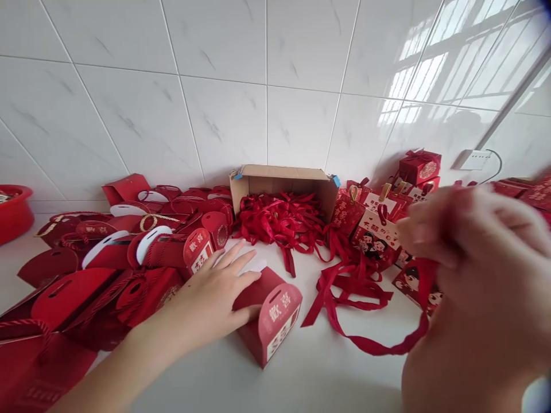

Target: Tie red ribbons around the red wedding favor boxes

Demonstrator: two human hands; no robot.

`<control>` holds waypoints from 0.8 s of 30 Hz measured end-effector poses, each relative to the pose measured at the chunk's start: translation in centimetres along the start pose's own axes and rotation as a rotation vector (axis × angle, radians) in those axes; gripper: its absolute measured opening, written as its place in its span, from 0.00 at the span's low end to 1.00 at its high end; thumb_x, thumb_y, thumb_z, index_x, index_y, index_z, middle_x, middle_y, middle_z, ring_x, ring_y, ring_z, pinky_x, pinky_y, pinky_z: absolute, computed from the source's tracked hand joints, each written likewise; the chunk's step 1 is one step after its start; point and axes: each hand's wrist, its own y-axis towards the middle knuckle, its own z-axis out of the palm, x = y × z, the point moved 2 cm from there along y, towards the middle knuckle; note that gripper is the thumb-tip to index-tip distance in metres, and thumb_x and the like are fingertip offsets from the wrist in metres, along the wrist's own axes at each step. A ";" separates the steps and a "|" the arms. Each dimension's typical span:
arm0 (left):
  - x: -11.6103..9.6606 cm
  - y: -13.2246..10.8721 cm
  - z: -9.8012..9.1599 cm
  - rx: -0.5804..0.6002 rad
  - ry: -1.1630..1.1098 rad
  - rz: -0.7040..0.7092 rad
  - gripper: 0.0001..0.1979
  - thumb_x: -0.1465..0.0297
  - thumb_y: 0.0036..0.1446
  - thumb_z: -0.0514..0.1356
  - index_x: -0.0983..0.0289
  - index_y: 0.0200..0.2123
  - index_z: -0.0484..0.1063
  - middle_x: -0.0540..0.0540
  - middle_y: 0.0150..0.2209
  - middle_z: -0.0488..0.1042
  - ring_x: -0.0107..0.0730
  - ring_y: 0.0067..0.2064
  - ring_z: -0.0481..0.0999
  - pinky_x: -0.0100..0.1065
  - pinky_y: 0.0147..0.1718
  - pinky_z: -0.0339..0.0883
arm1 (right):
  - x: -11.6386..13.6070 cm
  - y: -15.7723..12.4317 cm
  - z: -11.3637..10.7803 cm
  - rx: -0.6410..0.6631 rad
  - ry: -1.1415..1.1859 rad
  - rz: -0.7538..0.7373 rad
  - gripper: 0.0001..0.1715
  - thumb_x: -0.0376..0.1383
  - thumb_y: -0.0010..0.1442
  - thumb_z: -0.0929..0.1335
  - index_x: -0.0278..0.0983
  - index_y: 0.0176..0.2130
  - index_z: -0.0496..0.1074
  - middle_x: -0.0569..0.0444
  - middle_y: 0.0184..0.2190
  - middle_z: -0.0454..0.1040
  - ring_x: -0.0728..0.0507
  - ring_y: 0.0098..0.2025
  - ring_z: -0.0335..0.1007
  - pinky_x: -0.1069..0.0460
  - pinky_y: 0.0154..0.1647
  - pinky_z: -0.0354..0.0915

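A red gift box (274, 321) with a handle slot and gold-white characters stands on the white tabletop in front of me. My left hand (221, 287) reaches over its left side with fingers spread, the thumb resting against the box top. At the right, close to the camera and blurred, my right hand (477, 246) is closed around a red ribbon (379, 347). From that hand the ribbon hangs down and loops across the table toward more loose ribbon. The exact grip of the fingers is smeared by motion.
Several red gift boxes (159, 246) with cord handles crowd the left. An open cardboard box (284, 172) at the wall spills red ribbons (279, 221). Decorated boxes (374, 238) are grouped at the right, near a power strip (471, 159). A red basin (15, 212) sits far left.
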 end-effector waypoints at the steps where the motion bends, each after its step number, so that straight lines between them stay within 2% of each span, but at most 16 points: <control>1: -0.3 0.1 0.1 -0.023 0.026 -0.009 0.25 0.59 0.58 0.57 0.60 0.58 0.68 0.57 0.64 0.60 0.52 0.68 0.50 0.58 0.63 0.49 | -0.3 0.2 1.7 0.096 -0.028 0.063 0.23 0.49 0.62 0.66 0.38 0.22 0.66 0.58 0.17 0.55 0.52 0.20 0.47 0.54 0.19 0.46; 2: -0.7 0.2 0.2 -0.046 0.054 -0.021 0.26 0.58 0.59 0.55 0.63 0.58 0.68 0.59 0.63 0.61 0.52 0.68 0.50 0.58 0.64 0.46 | -0.8 0.3 3.3 0.248 -0.041 0.118 0.25 0.49 0.60 0.67 0.37 0.21 0.62 0.59 0.18 0.53 0.52 0.20 0.45 0.54 0.18 0.45; 4: -1.1 0.4 0.4 -0.077 0.099 -0.060 0.25 0.58 0.62 0.52 0.67 0.56 0.70 0.61 0.62 0.63 0.53 0.68 0.49 0.61 0.64 0.41 | -1.8 0.7 5.3 0.457 -0.076 0.176 0.26 0.49 0.61 0.67 0.36 0.22 0.58 0.61 0.19 0.49 0.54 0.20 0.41 0.55 0.18 0.43; 7: -1.0 0.4 0.6 -0.042 0.093 -0.107 0.25 0.57 0.63 0.50 0.65 0.56 0.70 0.58 0.65 0.59 0.55 0.69 0.44 0.64 0.63 0.41 | -3.3 1.3 6.5 0.633 -0.136 0.218 0.24 0.48 0.63 0.64 0.37 0.24 0.57 0.62 0.20 0.49 0.54 0.21 0.41 0.57 0.18 0.44; 11: 0.1 0.1 0.6 0.040 0.033 -0.119 0.27 0.57 0.62 0.52 0.59 0.62 0.62 0.52 0.68 0.49 0.55 0.70 0.38 0.63 0.62 0.45 | -4.6 1.3 7.8 0.865 -0.237 0.264 0.23 0.46 0.65 0.62 0.36 0.24 0.57 0.61 0.20 0.56 0.54 0.22 0.50 0.57 0.21 0.50; 14: 0.5 -0.1 0.5 0.032 0.041 -0.119 0.25 0.56 0.62 0.52 0.59 0.59 0.66 0.58 0.69 0.49 0.59 0.69 0.38 0.65 0.62 0.41 | -5.8 0.9 8.9 1.053 -0.367 0.375 0.25 0.47 0.66 0.59 0.35 0.22 0.60 0.58 0.19 0.64 0.53 0.20 0.58 0.57 0.21 0.56; 17: 0.1 -0.2 0.1 -0.060 0.048 -0.065 0.21 0.58 0.62 0.53 0.59 0.54 0.70 0.61 0.68 0.50 0.60 0.69 0.41 0.68 0.61 0.35 | -7.2 0.7 10.0 1.197 -0.393 0.510 0.27 0.46 0.65 0.59 0.34 0.21 0.63 0.56 0.17 0.67 0.51 0.18 0.62 0.56 0.21 0.60; 19: -0.3 -0.1 -0.2 -0.110 0.028 -0.015 0.17 0.62 0.62 0.54 0.58 0.52 0.71 0.60 0.68 0.51 0.59 0.68 0.43 0.68 0.61 0.36 | -7.9 0.7 10.5 1.266 -0.319 0.562 0.25 0.44 0.64 0.60 0.34 0.21 0.63 0.56 0.16 0.67 0.52 0.16 0.63 0.56 0.21 0.62; 24: -1.0 0.0 -0.8 -0.098 -0.024 0.029 0.13 0.67 0.60 0.53 0.56 0.47 0.72 0.57 0.66 0.53 0.58 0.67 0.47 0.71 0.59 0.40 | -8.9 0.8 10.8 1.380 -0.182 0.650 0.24 0.40 0.64 0.61 0.34 0.19 0.65 0.57 0.13 0.67 0.52 0.15 0.64 0.57 0.20 0.63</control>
